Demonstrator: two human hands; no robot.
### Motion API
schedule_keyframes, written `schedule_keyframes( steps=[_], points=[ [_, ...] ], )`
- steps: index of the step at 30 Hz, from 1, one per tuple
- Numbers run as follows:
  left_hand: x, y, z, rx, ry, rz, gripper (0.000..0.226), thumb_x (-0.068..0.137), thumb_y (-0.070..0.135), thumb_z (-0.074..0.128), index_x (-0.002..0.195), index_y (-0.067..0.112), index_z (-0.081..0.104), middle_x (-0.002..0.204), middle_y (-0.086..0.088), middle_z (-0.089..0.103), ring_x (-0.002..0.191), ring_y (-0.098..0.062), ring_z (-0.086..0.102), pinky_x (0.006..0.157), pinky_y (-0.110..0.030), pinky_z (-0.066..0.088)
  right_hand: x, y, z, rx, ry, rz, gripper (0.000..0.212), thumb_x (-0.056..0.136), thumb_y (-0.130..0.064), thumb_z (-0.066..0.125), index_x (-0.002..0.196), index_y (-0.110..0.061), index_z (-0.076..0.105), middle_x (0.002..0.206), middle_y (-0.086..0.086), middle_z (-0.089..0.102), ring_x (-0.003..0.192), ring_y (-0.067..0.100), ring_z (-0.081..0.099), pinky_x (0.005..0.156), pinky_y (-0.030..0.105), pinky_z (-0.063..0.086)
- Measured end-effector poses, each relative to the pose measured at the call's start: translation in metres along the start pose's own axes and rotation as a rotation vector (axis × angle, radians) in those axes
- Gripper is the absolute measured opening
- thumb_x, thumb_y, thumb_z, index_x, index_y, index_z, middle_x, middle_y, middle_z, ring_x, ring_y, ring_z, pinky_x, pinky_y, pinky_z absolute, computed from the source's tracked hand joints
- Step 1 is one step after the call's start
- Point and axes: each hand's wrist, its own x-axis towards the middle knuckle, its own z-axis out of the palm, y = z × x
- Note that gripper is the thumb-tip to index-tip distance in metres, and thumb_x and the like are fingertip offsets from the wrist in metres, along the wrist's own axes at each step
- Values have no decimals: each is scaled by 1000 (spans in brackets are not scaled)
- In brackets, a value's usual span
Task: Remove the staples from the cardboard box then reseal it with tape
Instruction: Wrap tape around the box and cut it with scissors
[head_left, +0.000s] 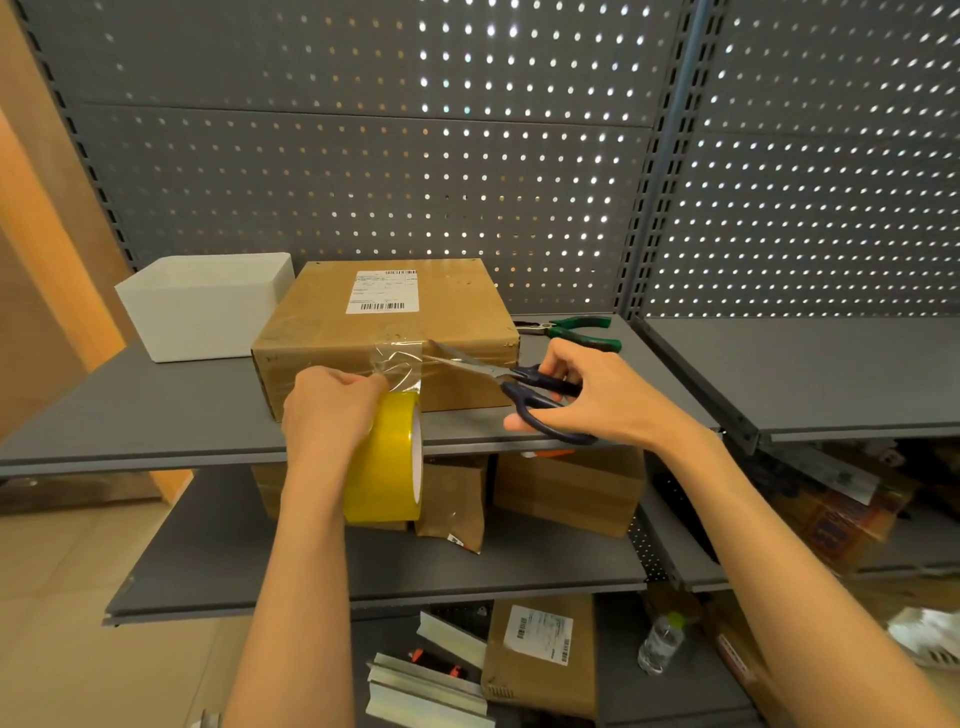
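Observation:
A flat cardboard box (384, 332) with a white shipping label lies on the grey shelf (156, 415). My left hand (327, 410) grips a roll of yellowish clear tape (387, 457) in front of the box. A clear strip of tape (400, 366) runs from the roll up over the box's front edge. My right hand (576, 395) holds dark-handled scissors (511, 387). Their blades are open around the strip just right of it, close to the box's top front edge.
A white plastic bin (202, 306) stands left of the box. Green-handled pliers (576, 332) lie behind the box on the right. Lower shelves hold more cardboard boxes (569, 491), metal strips and a water bottle (662, 644). Pegboard panels back the shelving.

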Motion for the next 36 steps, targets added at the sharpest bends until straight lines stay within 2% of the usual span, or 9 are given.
schedule_keyframes(
  steps=[4, 8, 11, 17, 22, 25, 28, 32, 36],
  points=[
    [2, -1, 2, -15, -10, -23, 23, 89, 24, 59, 68, 15, 58, 68, 6, 46, 66, -11, 41, 75, -33, 36, -2, 7, 0, 42, -31, 27, 59, 57, -62, 73, 86, -14, 53, 84, 1, 65, 75, 22, 62, 68, 38, 53],
    [2, -3, 3, -29, 14, -5, 22, 89, 21, 57, 70, 11, 59, 63, 1, 46, 58, -9, 39, 55, -27, 34, -2, 13, 0, 77, -86, 41, 61, 52, -69, 69, 84, -18, 53, 84, 2, 66, 77, 24, 63, 70, 38, 54],
    [4, -4, 5, -32, 30, -4, 26, 89, 19, 56, 64, 16, 54, 62, 2, 45, 57, -9, 39, 54, -26, 33, 0, 14, 3, 69, -131, 44, 60, 54, -67, 67, 86, -17, 55, 84, 1, 65, 77, 23, 62, 69, 34, 53],
    [5, -4, 6, -43, 36, -9, 26, 90, 18, 56, 64, 19, 56, 67, 6, 49, 63, -7, 41, 73, -32, 35, 14, 9, 17, 81, -162, 42, 52, 63, -60, 72, 86, -16, 55, 81, -2, 64, 71, 17, 60, 63, 25, 47],
    [8, -6, 4, -60, 33, -10, 10, 89, 20, 58, 85, 16, 65, 89, 2, 56, 90, -18, 47, 79, -34, 38, 24, 5, 24, 96, -173, 39, 48, 64, -60, 72, 84, -18, 57, 84, 1, 66, 74, 16, 59, 67, 28, 49],
    [8, -7, 5, -78, 38, -5, 10, 89, 20, 58, 90, 15, 67, 90, 3, 55, 91, -17, 47, 79, -33, 38, 27, 5, 24, 122, -189, 54, 57, 56, -67, 68, 83, -18, 60, 81, 2, 66, 67, 12, 56, 65, 28, 47],
    [8, -8, 6, -86, 52, 0, 9, 90, 18, 58, 87, 16, 66, 84, 6, 54, 89, -15, 47, 77, -32, 36, 31, 5, 23, 135, -209, 50, 53, 62, -62, 70, 83, -14, 61, 78, 5, 65, 63, 10, 52, 63, 27, 43],
    [8, -7, 8, -93, 76, 15, 10, 89, 17, 58, 89, 15, 68, 87, 5, 56, 90, -14, 48, 78, -32, 37, 36, 1, 23, 161, -243, 40, 61, 59, -62, 68, 87, -8, 62, 80, 13, 66, 65, 14, 54, 65, 30, 44],
    [8, -8, 7, -79, 87, 33, 11, 89, 16, 58, 86, 16, 69, 88, 4, 58, 90, -14, 48, 78, -30, 36, 39, -5, 26, 202, -271, 39, 65, 57, -64, 68, 87, -6, 62, 73, 10, 65, 62, 12, 55, 65, 30, 45]
  ],
)
